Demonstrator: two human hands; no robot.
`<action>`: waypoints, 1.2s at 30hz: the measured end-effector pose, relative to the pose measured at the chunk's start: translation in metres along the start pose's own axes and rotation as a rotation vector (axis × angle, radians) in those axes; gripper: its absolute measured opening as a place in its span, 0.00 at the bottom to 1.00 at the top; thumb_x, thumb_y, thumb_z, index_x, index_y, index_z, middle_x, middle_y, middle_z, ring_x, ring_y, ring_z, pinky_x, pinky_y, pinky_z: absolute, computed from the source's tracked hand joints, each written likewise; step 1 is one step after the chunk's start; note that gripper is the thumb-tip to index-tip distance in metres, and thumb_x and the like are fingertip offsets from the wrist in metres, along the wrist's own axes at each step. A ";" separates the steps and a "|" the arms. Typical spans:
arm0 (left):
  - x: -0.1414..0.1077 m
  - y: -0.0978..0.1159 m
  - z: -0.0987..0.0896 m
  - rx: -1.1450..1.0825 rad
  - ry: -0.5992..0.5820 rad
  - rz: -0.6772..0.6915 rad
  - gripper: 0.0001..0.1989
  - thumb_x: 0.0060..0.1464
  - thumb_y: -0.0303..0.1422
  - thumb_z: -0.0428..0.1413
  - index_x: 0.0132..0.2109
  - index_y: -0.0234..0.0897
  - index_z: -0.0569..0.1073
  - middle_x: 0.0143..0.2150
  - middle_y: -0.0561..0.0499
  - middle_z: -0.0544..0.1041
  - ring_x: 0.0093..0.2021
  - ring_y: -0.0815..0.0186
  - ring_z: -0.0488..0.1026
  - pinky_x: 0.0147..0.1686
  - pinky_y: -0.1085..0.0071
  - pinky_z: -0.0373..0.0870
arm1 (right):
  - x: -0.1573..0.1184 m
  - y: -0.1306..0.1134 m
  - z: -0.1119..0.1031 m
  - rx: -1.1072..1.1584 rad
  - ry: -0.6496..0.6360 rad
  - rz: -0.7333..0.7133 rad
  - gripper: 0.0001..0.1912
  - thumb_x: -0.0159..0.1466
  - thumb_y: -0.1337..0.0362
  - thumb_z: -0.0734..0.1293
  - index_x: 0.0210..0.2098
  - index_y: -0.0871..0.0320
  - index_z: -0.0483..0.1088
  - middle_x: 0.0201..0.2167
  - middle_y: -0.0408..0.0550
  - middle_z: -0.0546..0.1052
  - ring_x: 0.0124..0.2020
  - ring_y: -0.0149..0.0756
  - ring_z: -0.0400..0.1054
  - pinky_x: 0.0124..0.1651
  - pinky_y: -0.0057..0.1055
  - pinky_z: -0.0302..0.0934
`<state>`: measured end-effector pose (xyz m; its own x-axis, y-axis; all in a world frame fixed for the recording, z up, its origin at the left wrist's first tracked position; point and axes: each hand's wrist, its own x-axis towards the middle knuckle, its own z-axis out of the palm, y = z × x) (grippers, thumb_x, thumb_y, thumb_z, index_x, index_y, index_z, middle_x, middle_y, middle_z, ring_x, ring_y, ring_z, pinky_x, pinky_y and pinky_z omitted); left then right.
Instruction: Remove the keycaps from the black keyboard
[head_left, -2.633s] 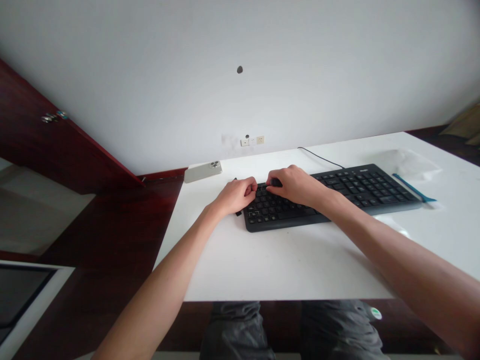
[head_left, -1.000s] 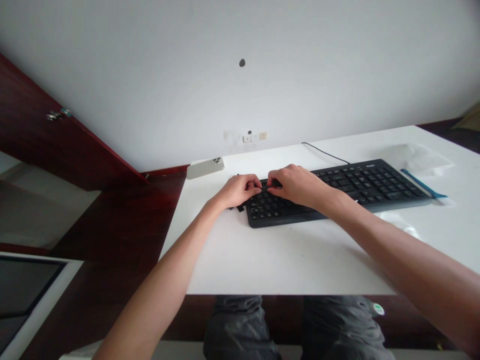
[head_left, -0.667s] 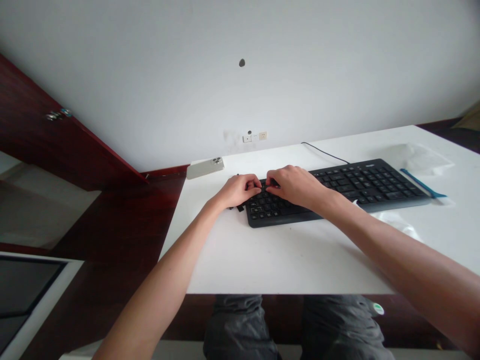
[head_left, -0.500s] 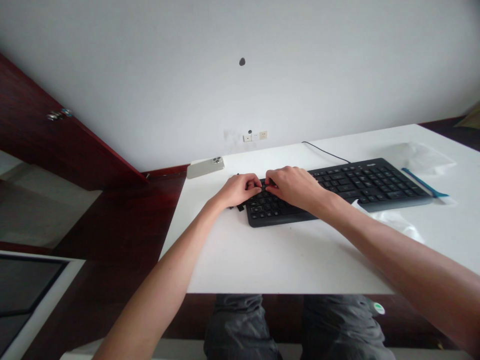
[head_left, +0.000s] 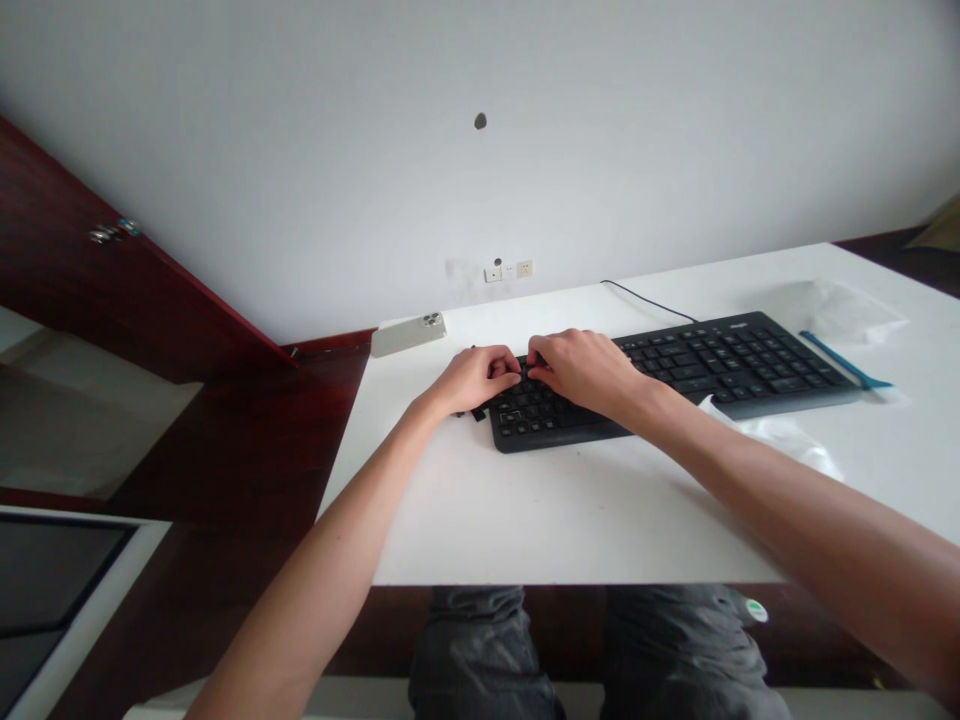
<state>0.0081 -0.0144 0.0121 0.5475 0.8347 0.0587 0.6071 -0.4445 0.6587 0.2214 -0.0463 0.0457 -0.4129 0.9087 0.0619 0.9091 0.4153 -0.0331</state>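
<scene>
A black keyboard lies at a slant on the white table. My left hand is at its upper left corner, fingers curled with thumb and index finger close together. Just to the right, my right hand rests over the keys, its thumb and fingertips pinched and almost meeting the left ones. Whatever sits between the fingertips is too small to make out. Small loose black pieces lie beside the keyboard's left end, partly under my left hand.
A phone lies at the table's back left corner. Right of the keyboard are a blue-handled brush-like tool and a clear plastic bag. White crumpled material lies by my right forearm. A black cable runs behind the keyboard.
The whole view has shifted very slightly. Both hands keep nearly the same place and pose at the keyboard's upper left corner.
</scene>
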 end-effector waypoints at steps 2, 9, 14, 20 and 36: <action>0.000 0.000 0.000 0.005 -0.001 -0.002 0.03 0.61 0.34 0.60 0.40 0.40 0.77 0.27 0.58 0.70 0.29 0.68 0.67 0.32 0.70 0.58 | 0.001 0.001 0.001 0.009 0.008 0.003 0.08 0.73 0.61 0.66 0.45 0.57 0.75 0.38 0.54 0.83 0.35 0.43 0.75 0.31 0.34 0.45; 0.000 0.003 0.000 0.019 0.000 -0.003 0.02 0.60 0.33 0.60 0.39 0.40 0.76 0.27 0.58 0.70 0.29 0.68 0.67 0.32 0.70 0.59 | 0.001 0.006 0.003 0.088 0.028 -0.002 0.08 0.72 0.60 0.66 0.46 0.55 0.76 0.37 0.52 0.82 0.34 0.43 0.73 0.32 0.34 0.48; -0.002 0.004 0.000 -0.005 0.022 -0.018 0.04 0.62 0.32 0.57 0.44 0.41 0.74 0.29 0.57 0.72 0.30 0.67 0.69 0.33 0.69 0.60 | 0.006 0.017 0.006 0.178 0.049 0.014 0.09 0.70 0.57 0.68 0.45 0.54 0.78 0.36 0.51 0.82 0.35 0.43 0.72 0.35 0.33 0.52; -0.001 0.001 0.001 -0.014 0.034 0.003 0.06 0.63 0.29 0.55 0.47 0.42 0.71 0.30 0.58 0.74 0.31 0.66 0.70 0.35 0.70 0.61 | 0.006 0.030 -0.002 0.473 0.027 -0.129 0.08 0.67 0.59 0.71 0.41 0.55 0.79 0.34 0.45 0.81 0.33 0.35 0.70 0.38 0.31 0.57; -0.003 0.003 0.002 0.041 0.023 0.003 0.05 0.62 0.29 0.54 0.43 0.42 0.72 0.29 0.58 0.74 0.28 0.67 0.68 0.32 0.70 0.57 | -0.004 0.023 -0.013 0.475 -0.305 -0.312 0.05 0.65 0.60 0.71 0.40 0.51 0.79 0.32 0.42 0.79 0.28 0.32 0.68 0.32 0.31 0.55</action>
<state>0.0097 -0.0186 0.0129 0.5363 0.8403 0.0786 0.6286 -0.4599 0.6272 0.2442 -0.0407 0.0574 -0.7148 0.6843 -0.1444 0.6489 0.5719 -0.5019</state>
